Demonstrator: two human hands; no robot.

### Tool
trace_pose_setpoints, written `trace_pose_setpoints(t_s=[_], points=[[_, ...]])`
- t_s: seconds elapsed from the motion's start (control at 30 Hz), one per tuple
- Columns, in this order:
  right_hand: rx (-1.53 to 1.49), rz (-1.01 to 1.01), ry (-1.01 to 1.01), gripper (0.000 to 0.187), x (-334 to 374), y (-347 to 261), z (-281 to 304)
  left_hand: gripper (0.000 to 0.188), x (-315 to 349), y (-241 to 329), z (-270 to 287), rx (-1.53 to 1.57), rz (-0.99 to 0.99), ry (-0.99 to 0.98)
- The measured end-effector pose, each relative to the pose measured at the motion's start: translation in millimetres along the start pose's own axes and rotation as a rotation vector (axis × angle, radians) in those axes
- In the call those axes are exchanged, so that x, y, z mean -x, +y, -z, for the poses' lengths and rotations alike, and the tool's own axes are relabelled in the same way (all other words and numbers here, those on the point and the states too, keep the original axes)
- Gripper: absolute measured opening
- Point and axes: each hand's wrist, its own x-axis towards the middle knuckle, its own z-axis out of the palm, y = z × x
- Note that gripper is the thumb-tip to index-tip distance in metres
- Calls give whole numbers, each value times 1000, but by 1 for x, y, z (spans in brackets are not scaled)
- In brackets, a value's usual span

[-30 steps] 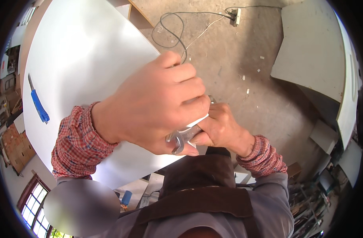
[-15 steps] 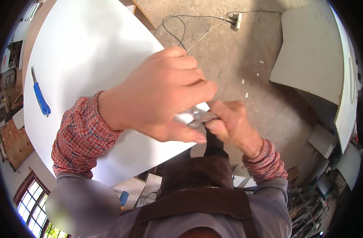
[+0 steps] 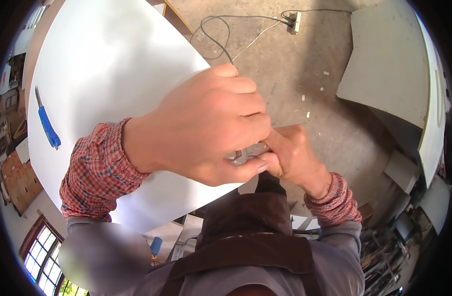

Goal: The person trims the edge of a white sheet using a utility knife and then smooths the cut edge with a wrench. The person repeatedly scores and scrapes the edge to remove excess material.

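My left hand (image 3: 206, 126) is held over the right edge of the white tabletop, fingers curled and thumb closed toward them. My right hand (image 3: 294, 155) meets it from the right, its thumb and fingers pinched together against the left fingertips. Between the two hands a small shiny, see-through piece (image 3: 240, 157) shows in the gap, gripped by both. Most of it is covered by fingers, so its kind cannot be made out. A blue utility knife (image 3: 48, 128) with its blade out lies on the tabletop, left of my left hand.
The white tabletop (image 3: 112, 59) stretches away under my left arm. On the floor beyond lie a power strip (image 3: 296, 23), a dark looping cable (image 3: 228, 34) and small white scraps (image 3: 308, 115). A large pale panel (image 3: 389, 64) stands at the right.
Both hands have drawn closer together around the shiny piece, which shows less. My left hand has shifted slightly right and its fingers have closed more.
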Motion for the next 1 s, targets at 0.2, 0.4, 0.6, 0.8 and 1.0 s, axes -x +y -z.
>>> trace_pose_setpoints(t_s=[0.2, 0.4, 0.6, 0.8, 1.0], points=[[-46, -73, -5, 43, 5, -7, -11, 31, -9, -3, 8, 27, 12, -25], [103, 10, 52, 50, -7, 22, 18, 36, -10, -6, 2, -55, 55, -43], [-200, -256, 116, 46, 23, 4, 32, 46, -2, -17, 14, -71, 136, 104], [-477, -94, -143, 39, 15, -3, -9, 15, -1, -27, 12, -281, 127, 80], [-434, -75, -269, 35, -5, 0, -10, 16, -3, -26, 9, -305, 197, 93]])
